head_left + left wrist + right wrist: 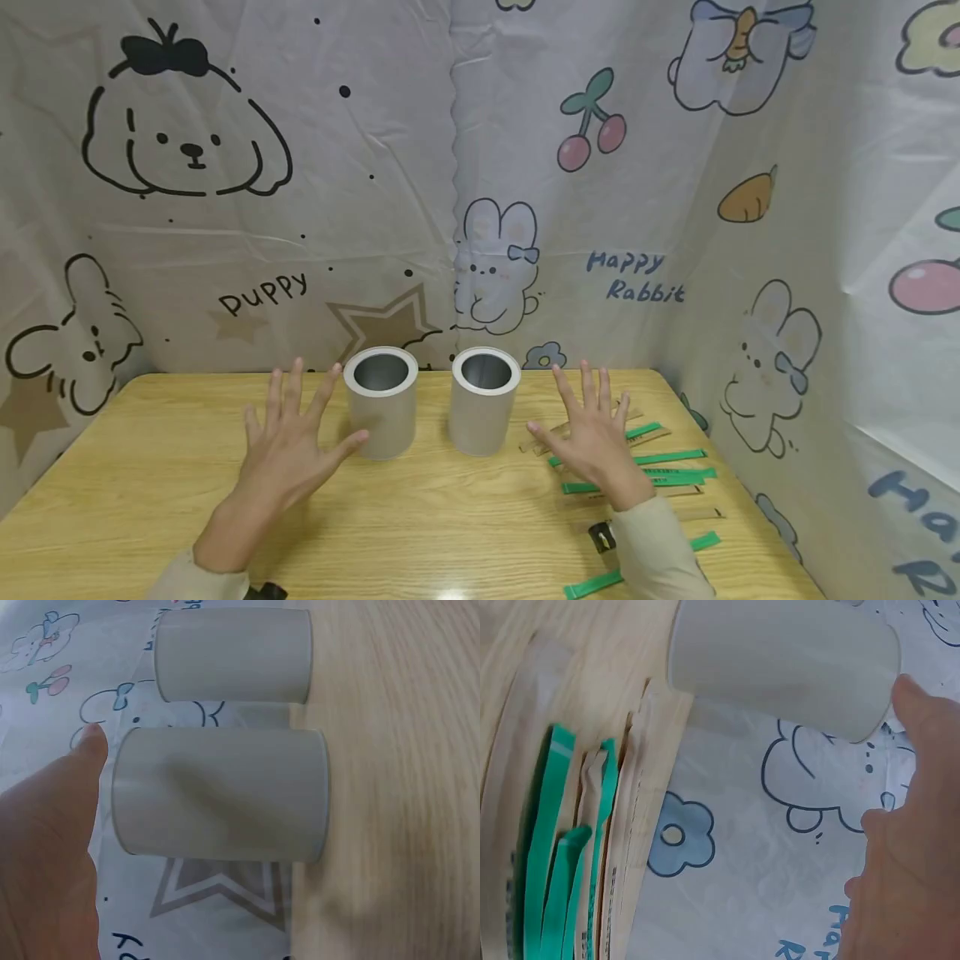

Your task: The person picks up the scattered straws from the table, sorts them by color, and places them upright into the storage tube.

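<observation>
Two pale grey cylindrical canisters stand upright and uncovered at the back of the table, side by side with a gap between them. My left hand (285, 450) is spread beside the left canister (382, 425), its thumb overlapping the canister's side in the head view; whether it touches, I cannot tell. To the right of the right canister (482, 417), my right hand (596, 442) is held up with fingers spread, above several green sticks (678, 457) and brown paper-wrapped sticks (701, 513). Neither hand holds anything. The right forearm hides part of the sticks.
The wooden table (420, 533) backs onto a printed cloth (375, 217) with cartoon animals, which also hangs along the sides. The sticks lie scattered along the table's right side, partly overlapping.
</observation>
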`<state>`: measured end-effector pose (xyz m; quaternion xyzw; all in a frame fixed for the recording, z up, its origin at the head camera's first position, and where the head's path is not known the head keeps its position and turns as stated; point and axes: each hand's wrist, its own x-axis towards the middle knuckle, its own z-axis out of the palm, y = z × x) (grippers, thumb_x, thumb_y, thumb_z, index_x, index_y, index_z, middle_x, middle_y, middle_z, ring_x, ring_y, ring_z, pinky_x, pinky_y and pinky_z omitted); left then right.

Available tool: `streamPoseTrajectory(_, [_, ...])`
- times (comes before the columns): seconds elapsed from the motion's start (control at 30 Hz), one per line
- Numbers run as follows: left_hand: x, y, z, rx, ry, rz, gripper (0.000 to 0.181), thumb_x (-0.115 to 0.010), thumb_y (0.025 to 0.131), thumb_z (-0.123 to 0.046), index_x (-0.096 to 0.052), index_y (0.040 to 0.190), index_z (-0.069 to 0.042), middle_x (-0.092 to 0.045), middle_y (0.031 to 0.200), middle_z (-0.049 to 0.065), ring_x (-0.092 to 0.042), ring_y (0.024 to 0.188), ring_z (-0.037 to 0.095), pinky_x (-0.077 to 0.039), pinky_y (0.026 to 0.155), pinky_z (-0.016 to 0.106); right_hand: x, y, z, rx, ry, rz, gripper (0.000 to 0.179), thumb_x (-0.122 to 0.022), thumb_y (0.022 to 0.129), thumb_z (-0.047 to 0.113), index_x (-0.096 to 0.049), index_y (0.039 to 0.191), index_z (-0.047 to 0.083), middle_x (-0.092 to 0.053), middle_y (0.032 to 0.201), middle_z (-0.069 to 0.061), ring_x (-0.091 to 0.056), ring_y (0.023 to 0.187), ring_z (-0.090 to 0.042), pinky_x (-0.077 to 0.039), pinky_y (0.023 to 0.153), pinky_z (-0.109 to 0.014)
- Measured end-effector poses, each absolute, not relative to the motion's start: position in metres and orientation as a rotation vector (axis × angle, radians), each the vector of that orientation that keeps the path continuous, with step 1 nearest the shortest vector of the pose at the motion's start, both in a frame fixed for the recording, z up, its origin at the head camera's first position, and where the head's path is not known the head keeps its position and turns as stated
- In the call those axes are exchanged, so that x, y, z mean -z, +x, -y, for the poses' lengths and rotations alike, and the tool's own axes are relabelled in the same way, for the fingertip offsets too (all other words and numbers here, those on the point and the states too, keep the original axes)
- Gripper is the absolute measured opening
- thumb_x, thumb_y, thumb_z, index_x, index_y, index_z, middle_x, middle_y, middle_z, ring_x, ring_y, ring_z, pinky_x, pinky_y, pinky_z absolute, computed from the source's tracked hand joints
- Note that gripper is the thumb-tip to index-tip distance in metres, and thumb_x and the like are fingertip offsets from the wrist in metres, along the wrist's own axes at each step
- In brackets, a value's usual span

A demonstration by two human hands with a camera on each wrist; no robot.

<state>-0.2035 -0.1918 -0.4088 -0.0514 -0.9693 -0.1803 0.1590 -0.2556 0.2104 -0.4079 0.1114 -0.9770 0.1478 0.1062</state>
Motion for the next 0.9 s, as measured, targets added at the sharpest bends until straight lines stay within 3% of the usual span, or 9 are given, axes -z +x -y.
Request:
streamPoseTrajectory(0.27, [0.417,-0.215,0.192,0.629,-0.196,2.729,0.098,-0.061,0.089,-0.068,-0.004,0.163,-0.037,0.007,0.171,0.018,-0.003,0.155,0.051,-0.014,0.112,0.082,0.401,-0.263,-0.222,-0.419,0.382,2.878,0.093,-0.063,0.092,0.060,-0.017,0.164,0.023,-0.005,0.169,-0.024,0.002,0.155,-0.052,-0.005,0.116,-0.079])
streamPoseTrajectory(0.53, [0.422,-0.233,0.193,0.988,-0.228,2.652,0.103,-0.071,0.089,-0.053,-0.004,0.164,-0.032,-0.005,0.169,0.023,-0.013,0.150,0.058,-0.022,0.106,0.084,0.396,-0.275,-0.235,-0.503,0.443,2.936,0.085,-0.061,0.097,0.053,-0.019,0.163,0.019,-0.012,0.167,-0.028,-0.008,0.153,-0.055,-0.012,0.115,-0.079])
streamPoseTrajectory(0.7, [0.425,-0.243,0.191,1.242,-0.273,2.589,0.105,-0.075,0.089,-0.045,-0.002,0.163,-0.035,-0.007,0.168,0.023,-0.013,0.151,0.056,-0.022,0.107,0.084,0.400,-0.283,-0.246,-0.605,0.511,2.927,0.077,-0.059,0.100,0.047,-0.027,0.161,0.014,-0.019,0.164,-0.029,-0.017,0.150,-0.056,-0.017,0.112,-0.081])
streamPoseTrajectory(0.9, [0.431,-0.252,0.190,1.439,-0.325,2.515,0.109,-0.078,0.088,-0.034,0.000,0.164,-0.027,-0.012,0.167,0.025,-0.021,0.149,0.051,-0.033,0.111,0.074,0.405,-0.293,-0.255,-0.707,0.570,2.965,0.069,-0.059,0.102,0.041,-0.034,0.157,0.009,-0.028,0.160,-0.031,-0.024,0.147,-0.056,-0.025,0.111,-0.079])
